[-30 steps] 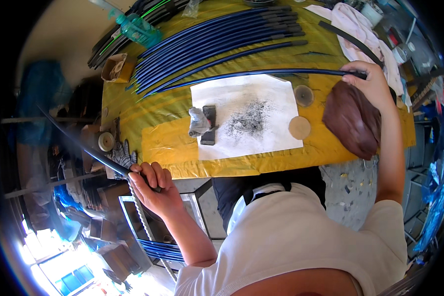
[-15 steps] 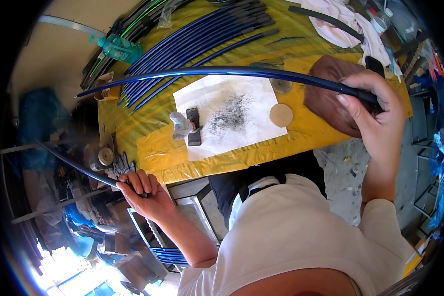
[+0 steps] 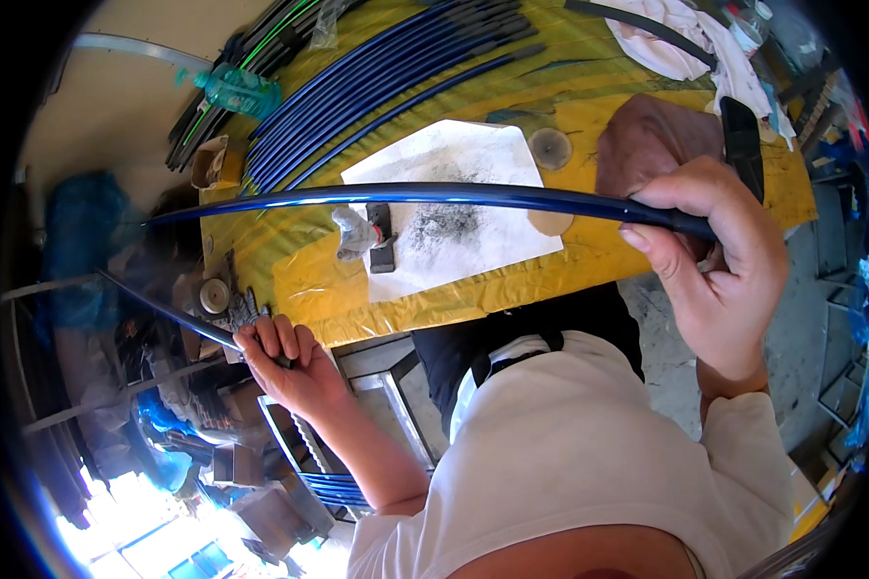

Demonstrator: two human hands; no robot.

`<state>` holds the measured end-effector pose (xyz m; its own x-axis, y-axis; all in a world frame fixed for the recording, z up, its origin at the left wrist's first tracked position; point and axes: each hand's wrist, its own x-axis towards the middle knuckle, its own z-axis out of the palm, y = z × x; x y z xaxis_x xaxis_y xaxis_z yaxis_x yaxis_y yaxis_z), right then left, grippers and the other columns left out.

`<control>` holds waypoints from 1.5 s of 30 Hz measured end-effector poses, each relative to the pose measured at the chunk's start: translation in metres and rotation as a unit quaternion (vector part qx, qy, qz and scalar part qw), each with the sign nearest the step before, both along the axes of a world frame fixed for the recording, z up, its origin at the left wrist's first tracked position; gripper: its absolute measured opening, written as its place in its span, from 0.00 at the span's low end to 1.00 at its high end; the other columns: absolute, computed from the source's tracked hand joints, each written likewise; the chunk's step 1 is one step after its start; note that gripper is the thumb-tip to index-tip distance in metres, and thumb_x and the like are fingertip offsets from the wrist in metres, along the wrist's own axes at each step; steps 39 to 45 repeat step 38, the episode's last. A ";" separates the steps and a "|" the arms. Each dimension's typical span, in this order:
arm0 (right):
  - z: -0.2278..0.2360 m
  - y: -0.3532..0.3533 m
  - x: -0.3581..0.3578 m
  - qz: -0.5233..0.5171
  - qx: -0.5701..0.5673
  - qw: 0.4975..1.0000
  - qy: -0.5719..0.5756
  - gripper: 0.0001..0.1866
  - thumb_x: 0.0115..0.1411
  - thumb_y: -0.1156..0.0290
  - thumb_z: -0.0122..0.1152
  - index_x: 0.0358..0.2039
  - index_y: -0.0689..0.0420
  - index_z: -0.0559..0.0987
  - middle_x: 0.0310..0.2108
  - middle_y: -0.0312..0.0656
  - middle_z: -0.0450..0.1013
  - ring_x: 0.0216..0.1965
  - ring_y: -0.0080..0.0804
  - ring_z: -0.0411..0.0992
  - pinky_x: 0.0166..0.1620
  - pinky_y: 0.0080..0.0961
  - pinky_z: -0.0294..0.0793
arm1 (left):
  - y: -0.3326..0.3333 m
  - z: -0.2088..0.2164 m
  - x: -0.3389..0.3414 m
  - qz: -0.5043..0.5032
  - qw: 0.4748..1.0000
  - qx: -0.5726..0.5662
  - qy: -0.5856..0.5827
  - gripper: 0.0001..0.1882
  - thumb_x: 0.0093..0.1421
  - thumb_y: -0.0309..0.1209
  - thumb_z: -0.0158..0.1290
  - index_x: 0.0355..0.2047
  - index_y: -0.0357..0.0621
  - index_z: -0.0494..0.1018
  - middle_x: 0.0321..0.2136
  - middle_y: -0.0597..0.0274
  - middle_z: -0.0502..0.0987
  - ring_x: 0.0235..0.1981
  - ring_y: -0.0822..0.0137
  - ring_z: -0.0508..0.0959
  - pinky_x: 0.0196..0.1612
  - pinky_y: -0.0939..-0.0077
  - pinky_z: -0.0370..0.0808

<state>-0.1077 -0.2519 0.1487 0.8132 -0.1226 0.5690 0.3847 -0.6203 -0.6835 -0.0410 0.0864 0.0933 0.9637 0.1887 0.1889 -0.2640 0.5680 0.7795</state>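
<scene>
Pinched near its dark end in my right hand (image 3: 719, 261) is a long, glossy blue rod (image 3: 434, 195), which stretches leftward above the table and thins toward its tip. My left hand (image 3: 294, 362), lower and off the table's left front corner, is closed round the dark end of a second thin blue rod (image 3: 169, 311) that points up and left. Beneath the first rod lies a white sheet (image 3: 492, 251) smudged with black dust. A dark block (image 3: 381, 253) sits on the sheet beside a crumpled grey-white cloth (image 3: 354, 234). The first rod partly covers a tan disc (image 3: 550, 223).
Several blue rods (image 3: 377, 77) lie side by side at the back of the yellow-covered table (image 3: 328, 309). A green pump bottle (image 3: 243, 94) stands behind left. Brown cloth (image 3: 652, 145) lies near my right hand, a pale cloth (image 3: 661, 48) farther back. More blue rods (image 3: 333, 488) rest below left.
My right hand has come nearer and lower, bringing its rod down across the white sheet. My left hand and its rod have shifted only slightly. Both grips stay closed.
</scene>
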 end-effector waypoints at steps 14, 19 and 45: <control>-0.025 0.052 -0.005 0.109 0.110 0.982 0.105 0.08 0.47 0.82 0.60 0.30 0.60 0.75 0.21 0.38 0.68 0.18 0.24 0.64 0.19 0.18 0.58 | -0.036 0.024 0.026 -0.081 0.975 -0.209 0.003 0.10 0.65 0.33 0.43 0.35 0.37 0.65 0.24 0.67 0.64 0.16 0.82 0.53 0.16 0.88 0.50; -0.026 0.049 -0.008 0.171 0.262 0.905 0.290 0.09 0.52 0.79 0.55 0.36 0.62 0.75 0.22 0.35 0.69 0.21 0.16 0.64 0.24 0.15 0.62 | -0.029 0.017 0.026 -0.126 0.966 -0.226 -0.010 0.07 0.65 0.30 0.43 0.36 0.38 0.62 0.22 0.69 0.62 0.16 0.81 0.53 0.17 0.87 0.50; -0.033 0.060 -0.008 0.240 0.443 0.758 0.414 0.05 0.53 0.77 0.57 0.31 0.62 0.73 0.25 0.29 0.68 0.27 0.10 0.63 0.32 0.10 0.61 | -0.020 0.027 0.013 -0.150 0.958 -0.239 -0.060 0.05 0.64 0.27 0.43 0.35 0.39 0.61 0.24 0.67 0.65 0.15 0.80 0.50 0.17 0.86 0.49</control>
